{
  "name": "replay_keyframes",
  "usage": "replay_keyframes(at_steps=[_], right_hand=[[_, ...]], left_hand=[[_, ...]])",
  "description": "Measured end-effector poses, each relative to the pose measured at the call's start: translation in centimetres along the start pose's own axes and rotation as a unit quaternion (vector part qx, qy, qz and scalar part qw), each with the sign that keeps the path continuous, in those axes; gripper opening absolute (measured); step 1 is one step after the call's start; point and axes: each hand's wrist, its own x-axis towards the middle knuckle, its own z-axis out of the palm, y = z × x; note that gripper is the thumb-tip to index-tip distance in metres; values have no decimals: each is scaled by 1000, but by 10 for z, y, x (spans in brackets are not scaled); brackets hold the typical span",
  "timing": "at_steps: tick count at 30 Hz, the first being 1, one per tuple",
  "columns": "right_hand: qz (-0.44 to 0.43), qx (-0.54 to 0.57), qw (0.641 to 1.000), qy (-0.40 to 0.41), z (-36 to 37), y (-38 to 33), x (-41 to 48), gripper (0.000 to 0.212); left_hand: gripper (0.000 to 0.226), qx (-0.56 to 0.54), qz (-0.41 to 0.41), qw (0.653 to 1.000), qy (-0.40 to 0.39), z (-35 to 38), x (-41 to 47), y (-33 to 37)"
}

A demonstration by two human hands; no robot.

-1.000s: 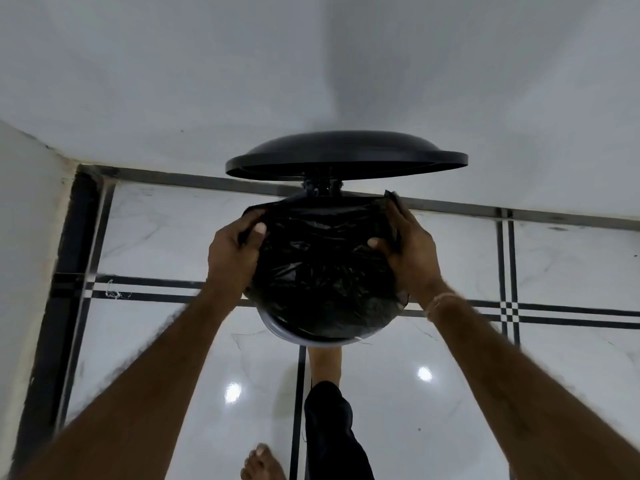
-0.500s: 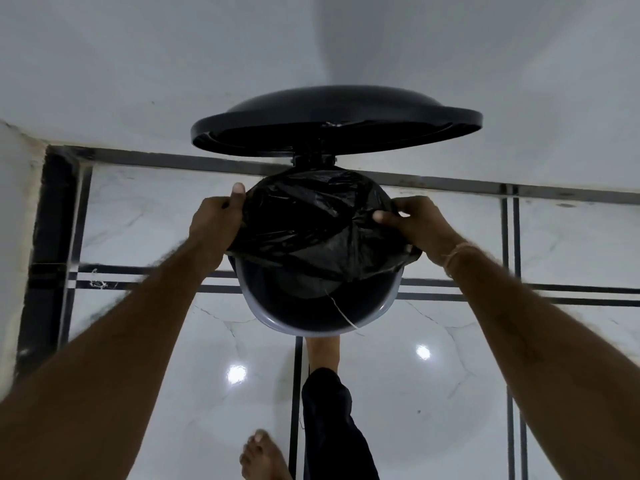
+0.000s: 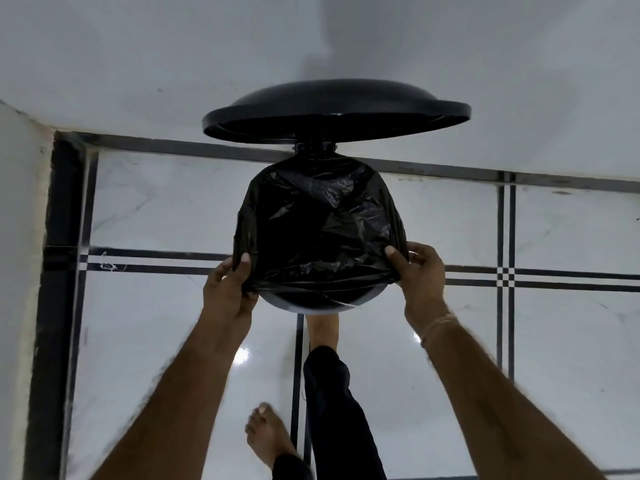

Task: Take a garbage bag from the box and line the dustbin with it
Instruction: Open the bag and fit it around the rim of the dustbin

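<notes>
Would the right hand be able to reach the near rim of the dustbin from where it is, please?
Probably yes: the right hand grips the garbage bag beside the bare near rim of the dustbin, with nothing between them.

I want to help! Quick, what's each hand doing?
Left hand: closed, pinching the garbage bag edge.
Right hand: closed, pinching the bag's other side.

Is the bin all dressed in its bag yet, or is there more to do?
Nearly. Done: the black garbage bag is out and stretched over the back and sides of the dustbin, with the lid up. In hand: the left hand and right hand pinch the bag's edge near the front. Left: a strip of pale front rim is bare, so the bag needs pulling over it.
</notes>
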Motion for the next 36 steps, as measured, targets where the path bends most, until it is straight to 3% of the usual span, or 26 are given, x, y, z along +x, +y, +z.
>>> replay_keyframes(at_steps=[5,8,13,22,27,31,36], right_hand=[[39,14,999,34,4,8,-20,31],[62,55,996,34,1,11,-31,21],[123,100,987,32,-7,11,-45,24],[197,234,951,-53,-10,3,-60,23],[244,299,917,-100,-8,14,-71,19],[235,302,915,-130,-8,31,-83,14],[256,375,879,-147,1,48,-86,19]], left_hand=[[17,17,-61,998,28,-8,-22,-20],[6,-16,-90,996,6,-10,-33,-27],[14,-83,-109,991,-3,-11,-37,-33],[20,-17,-86,996,25,-16,-28,-33],[7,-57,-84,995,-1,-11,-36,-40],[7,-72,-87,994,-15,-13,-39,-50],[11,-117,-108,987,-29,-18,-32,-59]])
